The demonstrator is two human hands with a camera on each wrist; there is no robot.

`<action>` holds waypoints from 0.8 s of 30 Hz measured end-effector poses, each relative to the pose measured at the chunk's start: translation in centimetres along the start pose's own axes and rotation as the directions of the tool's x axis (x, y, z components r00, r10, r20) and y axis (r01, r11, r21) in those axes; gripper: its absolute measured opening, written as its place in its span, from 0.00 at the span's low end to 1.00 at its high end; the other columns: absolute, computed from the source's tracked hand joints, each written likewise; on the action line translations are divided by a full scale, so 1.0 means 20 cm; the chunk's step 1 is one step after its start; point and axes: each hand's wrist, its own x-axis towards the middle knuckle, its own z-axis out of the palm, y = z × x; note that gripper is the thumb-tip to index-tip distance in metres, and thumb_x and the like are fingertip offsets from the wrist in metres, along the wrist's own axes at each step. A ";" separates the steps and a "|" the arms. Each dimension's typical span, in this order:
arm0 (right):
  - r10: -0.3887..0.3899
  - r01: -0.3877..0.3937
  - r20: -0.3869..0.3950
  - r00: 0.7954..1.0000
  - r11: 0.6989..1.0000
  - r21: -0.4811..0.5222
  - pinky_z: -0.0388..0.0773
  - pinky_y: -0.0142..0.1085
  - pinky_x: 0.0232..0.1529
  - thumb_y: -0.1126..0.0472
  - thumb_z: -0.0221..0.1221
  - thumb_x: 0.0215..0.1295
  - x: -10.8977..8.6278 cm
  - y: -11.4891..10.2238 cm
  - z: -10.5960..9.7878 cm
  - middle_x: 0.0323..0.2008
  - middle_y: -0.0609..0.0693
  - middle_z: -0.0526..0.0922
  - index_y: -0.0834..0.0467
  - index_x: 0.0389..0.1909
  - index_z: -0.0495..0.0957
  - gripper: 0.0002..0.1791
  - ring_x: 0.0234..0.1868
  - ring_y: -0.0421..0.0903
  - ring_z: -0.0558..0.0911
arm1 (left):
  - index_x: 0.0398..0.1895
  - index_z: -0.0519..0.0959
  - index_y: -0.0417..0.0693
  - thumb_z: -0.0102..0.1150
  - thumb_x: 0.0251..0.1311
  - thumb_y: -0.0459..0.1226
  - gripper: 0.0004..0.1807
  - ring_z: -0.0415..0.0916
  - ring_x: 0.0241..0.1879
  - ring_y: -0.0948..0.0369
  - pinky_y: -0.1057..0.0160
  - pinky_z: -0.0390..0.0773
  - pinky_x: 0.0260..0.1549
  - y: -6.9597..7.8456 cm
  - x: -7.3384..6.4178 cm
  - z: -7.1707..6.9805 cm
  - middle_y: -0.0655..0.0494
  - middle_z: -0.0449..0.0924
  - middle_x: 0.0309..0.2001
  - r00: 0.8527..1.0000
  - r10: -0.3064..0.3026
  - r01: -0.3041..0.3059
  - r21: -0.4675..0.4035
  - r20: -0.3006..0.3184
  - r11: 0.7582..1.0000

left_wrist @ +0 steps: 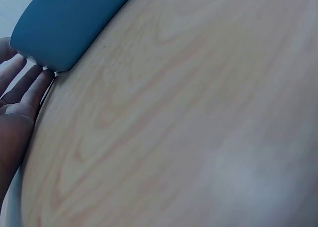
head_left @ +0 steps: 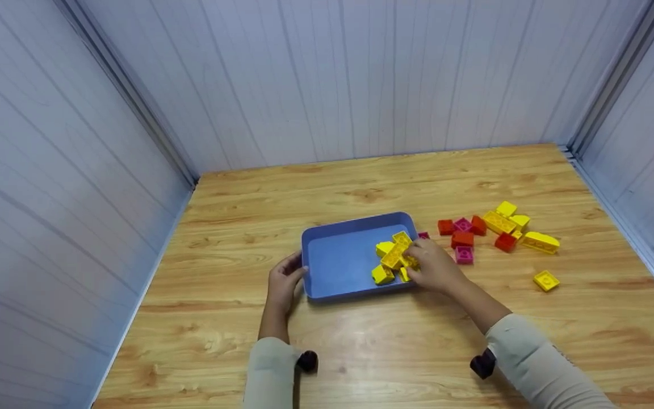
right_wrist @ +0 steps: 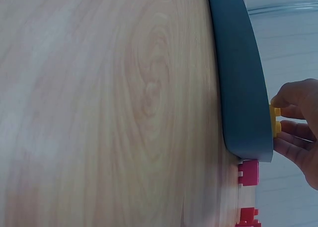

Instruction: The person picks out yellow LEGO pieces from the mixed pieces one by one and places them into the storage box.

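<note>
A blue tray (head_left: 338, 255) lies on the wooden table, with several yellow toy building bricks (head_left: 393, 257) heaped at its right end. My left hand (head_left: 283, 281) is at the tray's left side, its thumb near the rim. In the left wrist view, fairly straight fingers (left_wrist: 34, 88) touch the tray's outer wall (left_wrist: 64, 28) low down by a corner. Over the tray's right end, my right hand (head_left: 434, 266) covers part of the heap. A yellow brick (right_wrist: 274, 118) shows between its thumb and fingers in the right wrist view, just above the tray's rim.
Right of the tray lie several red bricks (head_left: 462, 239), pink bricks (head_left: 464, 255) and yellow bricks (head_left: 499, 222). One yellow brick (head_left: 546, 280) lies apart, nearer the front. A pink brick (right_wrist: 249, 173) sits close against the tray's right side. White panelled walls (head_left: 327, 79) enclose the table.
</note>
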 end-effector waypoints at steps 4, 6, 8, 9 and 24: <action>-0.002 0.002 -0.003 1.000 1.000 0.002 0.77 0.46 0.46 0.64 0.69 0.54 0.01 0.00 0.01 0.40 0.54 0.79 0.63 0.41 0.83 0.13 0.42 0.52 0.77 | 0.60 0.72 0.28 0.59 0.58 0.21 0.25 0.71 0.58 0.47 0.64 0.77 0.50 0.00 0.00 0.00 0.34 0.74 0.58 1.000 0.008 -0.008 -0.003 0.004 1.000; -0.011 0.011 -0.017 1.000 1.000 0.004 0.77 0.46 0.45 0.65 0.69 0.53 0.00 0.00 0.01 0.39 0.54 0.79 0.63 0.40 0.83 0.13 0.42 0.52 0.77 | 0.60 0.72 0.27 0.58 0.57 0.21 0.25 0.71 0.58 0.46 0.65 0.77 0.50 0.00 0.00 0.00 0.34 0.74 0.58 1.000 0.010 -0.010 -0.018 0.008 1.000; -0.027 0.027 -0.034 0.999 1.000 0.010 0.77 0.47 0.45 0.65 0.69 0.52 0.00 0.00 0.01 0.39 0.54 0.79 0.64 0.38 0.83 0.12 0.41 0.53 0.77 | 0.60 0.72 0.27 0.58 0.57 0.20 0.25 0.71 0.58 0.45 0.65 0.77 0.49 0.00 -0.01 0.00 0.32 0.74 0.58 1.000 0.016 -0.015 -0.028 0.012 0.999; -0.034 0.035 -0.044 0.998 0.999 0.011 0.77 0.47 0.45 0.66 0.69 0.51 0.00 0.01 0.02 0.39 0.54 0.79 0.64 0.38 0.83 0.12 0.42 0.53 0.76 | 0.61 0.71 0.26 0.58 0.57 0.20 0.25 0.71 0.58 0.44 0.66 0.77 0.49 0.00 -0.01 0.00 0.32 0.73 0.58 1.000 0.018 -0.017 -0.030 0.016 0.999; -0.022 0.025 -0.128 0.992 1.000 0.018 0.78 0.47 0.46 0.67 0.70 0.52 -0.05 0.05 -0.03 0.38 0.56 0.80 0.65 0.40 0.82 0.14 0.41 0.53 0.78 | 0.61 0.72 0.30 0.59 0.57 0.21 0.25 0.71 0.59 0.47 0.64 0.76 0.51 0.01 -0.01 0.00 0.35 0.74 0.59 1.000 -0.010 0.010 0.006 0.000 1.000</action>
